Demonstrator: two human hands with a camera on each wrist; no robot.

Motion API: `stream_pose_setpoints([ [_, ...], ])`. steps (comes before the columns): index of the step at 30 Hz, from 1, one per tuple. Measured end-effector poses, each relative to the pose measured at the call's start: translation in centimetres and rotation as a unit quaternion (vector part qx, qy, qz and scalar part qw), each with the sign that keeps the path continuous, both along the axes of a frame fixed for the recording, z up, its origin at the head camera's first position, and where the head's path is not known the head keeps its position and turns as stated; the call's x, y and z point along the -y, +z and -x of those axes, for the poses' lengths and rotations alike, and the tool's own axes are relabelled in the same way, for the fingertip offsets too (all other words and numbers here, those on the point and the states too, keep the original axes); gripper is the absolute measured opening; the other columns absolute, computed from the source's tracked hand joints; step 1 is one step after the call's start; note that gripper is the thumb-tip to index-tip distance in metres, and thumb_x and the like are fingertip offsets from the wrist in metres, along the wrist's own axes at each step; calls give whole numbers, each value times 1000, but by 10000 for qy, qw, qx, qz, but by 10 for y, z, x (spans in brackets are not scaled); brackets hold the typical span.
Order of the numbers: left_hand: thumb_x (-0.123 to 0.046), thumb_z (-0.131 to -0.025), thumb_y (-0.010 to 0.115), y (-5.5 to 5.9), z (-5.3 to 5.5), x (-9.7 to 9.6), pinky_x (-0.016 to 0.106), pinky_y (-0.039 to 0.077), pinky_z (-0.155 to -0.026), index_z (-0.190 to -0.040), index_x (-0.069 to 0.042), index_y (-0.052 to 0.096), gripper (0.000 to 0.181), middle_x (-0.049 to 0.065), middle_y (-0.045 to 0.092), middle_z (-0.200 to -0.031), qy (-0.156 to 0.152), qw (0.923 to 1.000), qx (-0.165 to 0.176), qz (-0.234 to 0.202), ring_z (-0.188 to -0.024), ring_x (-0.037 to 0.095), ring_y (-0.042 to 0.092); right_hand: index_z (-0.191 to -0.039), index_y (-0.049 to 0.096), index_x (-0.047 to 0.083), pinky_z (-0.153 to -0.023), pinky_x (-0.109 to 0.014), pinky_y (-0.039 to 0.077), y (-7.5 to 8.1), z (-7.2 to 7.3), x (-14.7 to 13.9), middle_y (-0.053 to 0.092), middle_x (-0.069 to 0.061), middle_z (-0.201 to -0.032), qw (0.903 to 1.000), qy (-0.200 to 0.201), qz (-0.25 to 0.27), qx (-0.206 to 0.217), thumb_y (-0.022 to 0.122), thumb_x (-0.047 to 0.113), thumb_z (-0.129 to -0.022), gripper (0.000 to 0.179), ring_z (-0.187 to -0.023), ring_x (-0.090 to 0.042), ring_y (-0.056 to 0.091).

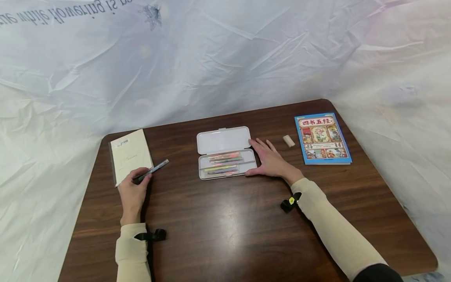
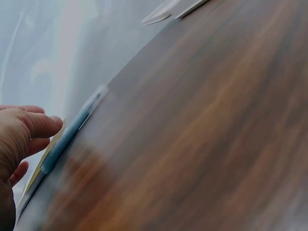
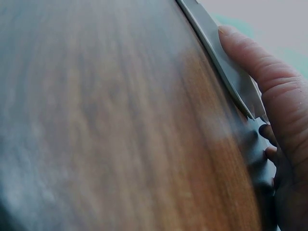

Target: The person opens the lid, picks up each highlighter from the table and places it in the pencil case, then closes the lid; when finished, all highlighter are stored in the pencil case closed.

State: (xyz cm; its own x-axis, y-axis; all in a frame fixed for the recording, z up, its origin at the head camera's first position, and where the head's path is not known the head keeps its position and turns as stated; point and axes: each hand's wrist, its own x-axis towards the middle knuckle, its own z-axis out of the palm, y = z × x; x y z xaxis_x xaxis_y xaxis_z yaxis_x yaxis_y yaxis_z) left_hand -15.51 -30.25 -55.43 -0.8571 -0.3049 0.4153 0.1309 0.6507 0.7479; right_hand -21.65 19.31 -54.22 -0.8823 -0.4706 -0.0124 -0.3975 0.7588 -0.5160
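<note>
My left hand (image 1: pixel 134 192) is at the left, thumb and fingertips around the dark end of a pen (image 1: pixel 158 166). Its pale-blue barrel points up and right past the fingertips; in the left wrist view the pen (image 2: pixel 72 130) runs close along the tabletop. Just behind this hand is a cream notebook (image 1: pixel 132 152). My right hand (image 1: pixel 271 160) spreads its fingers at the right end of an open white pencil case (image 1: pixel 225 140), thumb at the front corner and index finger by the lid. Several colored pens (image 1: pixel 222 168) lie in the case.
An eraser-like beige block (image 1: pixel 289 141) lies beyond the right hand. Farther right is a blue-bordered book (image 1: pixel 322 139) with illustrated panels. Everything rests on a dark wooden table (image 1: pixel 225 219) with rounded corners, and a white sheet (image 1: pixel 229 58) hangs behind it.
</note>
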Motion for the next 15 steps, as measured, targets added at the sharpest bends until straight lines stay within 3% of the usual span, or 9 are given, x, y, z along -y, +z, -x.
stream_pose_setpoints([
  [4, -1, -87, 86, 0, -5, 7, 14, 44, -92, -107, -5, 81, 21, 13, 80, -104, 197, 9998, 54, -18, -97, -9, 62, -170, 16, 13, -129, -55, -3, 0, -1, 0, 20, -8, -176, 10000, 5, 36, 18, 82, 72, -77, 129, -163, -30, 10],
  [15, -4, -87, 87, -6, -2, 8, 15, 43, -90, -108, -5, 80, 22, 13, 79, -103, 141, 9990, 422, 100, -96, 2, 64, -170, 16, 14, -129, -55, -2, 0, 0, -1, 21, -7, -176, 10000, -18, 51, 31, 81, 75, -76, 130, -163, -29, 10],
])
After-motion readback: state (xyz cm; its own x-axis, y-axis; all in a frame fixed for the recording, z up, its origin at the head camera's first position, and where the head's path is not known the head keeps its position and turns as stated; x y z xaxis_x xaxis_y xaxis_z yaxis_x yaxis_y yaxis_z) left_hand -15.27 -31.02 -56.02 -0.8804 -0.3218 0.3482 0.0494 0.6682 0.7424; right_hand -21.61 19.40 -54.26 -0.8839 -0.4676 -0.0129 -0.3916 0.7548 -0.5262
